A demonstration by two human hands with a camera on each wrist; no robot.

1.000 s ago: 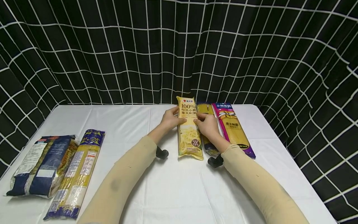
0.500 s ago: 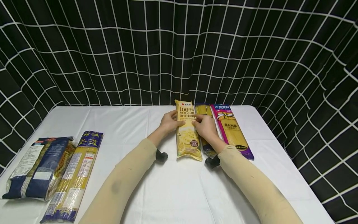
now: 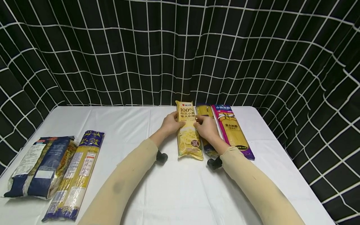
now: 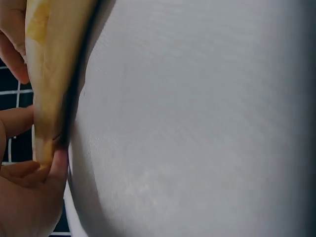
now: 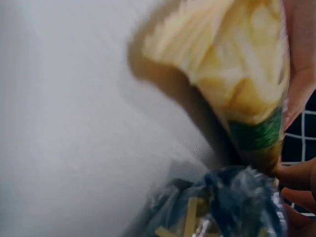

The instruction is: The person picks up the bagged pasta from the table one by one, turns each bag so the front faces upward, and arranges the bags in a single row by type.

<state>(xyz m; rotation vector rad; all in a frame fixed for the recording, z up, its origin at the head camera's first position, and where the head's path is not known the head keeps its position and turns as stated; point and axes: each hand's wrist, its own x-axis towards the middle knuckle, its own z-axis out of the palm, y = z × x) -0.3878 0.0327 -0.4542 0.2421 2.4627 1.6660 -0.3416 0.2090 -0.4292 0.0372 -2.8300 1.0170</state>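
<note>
A yellow pasta packet (image 3: 189, 137) stands out in the middle of the far half of the table, its printed front facing up. My left hand (image 3: 171, 124) grips its left edge, thumb on the front face. On the opposite edge my right hand (image 3: 208, 126) holds it the same way. In the left wrist view, fingers (image 4: 58, 170) press against the packet's side. Just right of it lies a dark-blue-ended spaghetti packet (image 3: 210, 148), partly hidden by my right hand. The right wrist view shows its crinkled end (image 5: 212, 202) close to the yellow packet (image 5: 247, 64).
Beyond the dark packet lies a pink and purple spaghetti packet (image 3: 234, 131). At the left of the white table (image 3: 174, 190) are a navy pasta bag (image 3: 42, 168) and a long blue-ended spaghetti packet (image 3: 76, 175). A black grid-patterned curtain (image 3: 135, 56) closes off the back and sides.
The top end of the yellow pasta packet has come down slightly, with both hands keeping their hold. Over the last half second almost nothing moves; the head view shifts a little.
</note>
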